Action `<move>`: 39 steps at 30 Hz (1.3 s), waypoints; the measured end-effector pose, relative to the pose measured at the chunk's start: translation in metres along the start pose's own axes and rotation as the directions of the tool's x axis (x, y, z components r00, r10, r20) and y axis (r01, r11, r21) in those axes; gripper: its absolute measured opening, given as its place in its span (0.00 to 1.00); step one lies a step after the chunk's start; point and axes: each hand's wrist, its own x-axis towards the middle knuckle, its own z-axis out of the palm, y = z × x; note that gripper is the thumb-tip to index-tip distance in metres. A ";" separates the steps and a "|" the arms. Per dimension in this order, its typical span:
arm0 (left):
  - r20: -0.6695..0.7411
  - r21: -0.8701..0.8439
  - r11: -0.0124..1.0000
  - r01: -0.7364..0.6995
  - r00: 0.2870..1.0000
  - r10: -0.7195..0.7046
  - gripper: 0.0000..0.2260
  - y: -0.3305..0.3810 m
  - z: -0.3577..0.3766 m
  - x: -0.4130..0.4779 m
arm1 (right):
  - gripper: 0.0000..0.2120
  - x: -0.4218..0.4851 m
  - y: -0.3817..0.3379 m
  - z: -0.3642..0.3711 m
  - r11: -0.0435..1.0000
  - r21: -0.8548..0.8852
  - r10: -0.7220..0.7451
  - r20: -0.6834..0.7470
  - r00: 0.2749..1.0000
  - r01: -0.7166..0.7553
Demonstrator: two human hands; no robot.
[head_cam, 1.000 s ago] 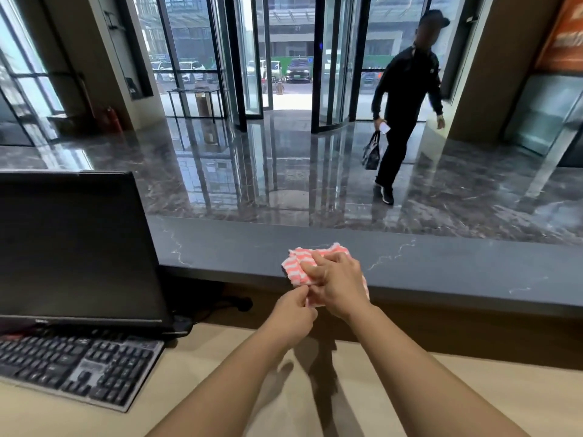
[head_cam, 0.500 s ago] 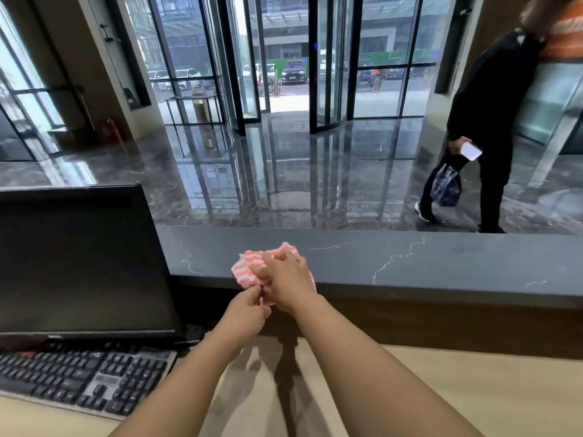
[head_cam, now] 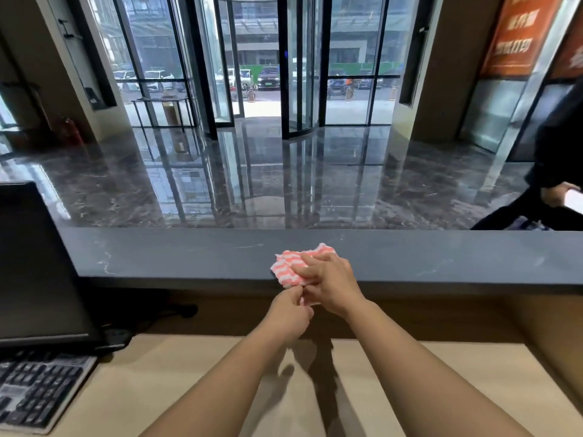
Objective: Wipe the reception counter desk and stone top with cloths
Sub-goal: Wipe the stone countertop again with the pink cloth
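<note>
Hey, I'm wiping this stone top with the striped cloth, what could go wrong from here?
1. The cloth hangs over the front edge of the stone top, the left hand pinching its corner; a tug could pull it off.
2. It lies bunched under the right hand, so strokes may miss patches.
3. Sweeping left could knock the monitor.

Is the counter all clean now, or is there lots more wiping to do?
Not finished. No part plainly looks wiped; the stone top shows pale marks to the right. In hand: the right hand presses the striped cloth at the stone's near edge, while the left hand pinches its hanging corner. To do: the rest of the stone and the wooden desk below.
</note>
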 end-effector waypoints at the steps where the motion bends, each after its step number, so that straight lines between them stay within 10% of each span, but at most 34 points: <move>1: 0.014 -0.001 1.000 -0.003 1.000 0.003 0.19 0.007 0.018 0.003 | 0.20 -0.008 0.016 -0.013 0.998 0.065 -0.001 -0.004 1.000 0.001; 19: 0.181 -0.011 1.000 0.016 0.983 -0.014 0.23 0.101 0.259 0.032 | 0.23 -0.090 0.229 -0.152 0.989 -0.030 0.145 -0.066 0.987 -0.147; 39: -0.161 -0.115 0.993 0.027 0.986 -0.045 0.19 0.038 0.084 -0.006 | 0.14 -0.023 0.053 -0.036 0.995 -0.104 -0.013 -0.018 1.000 0.011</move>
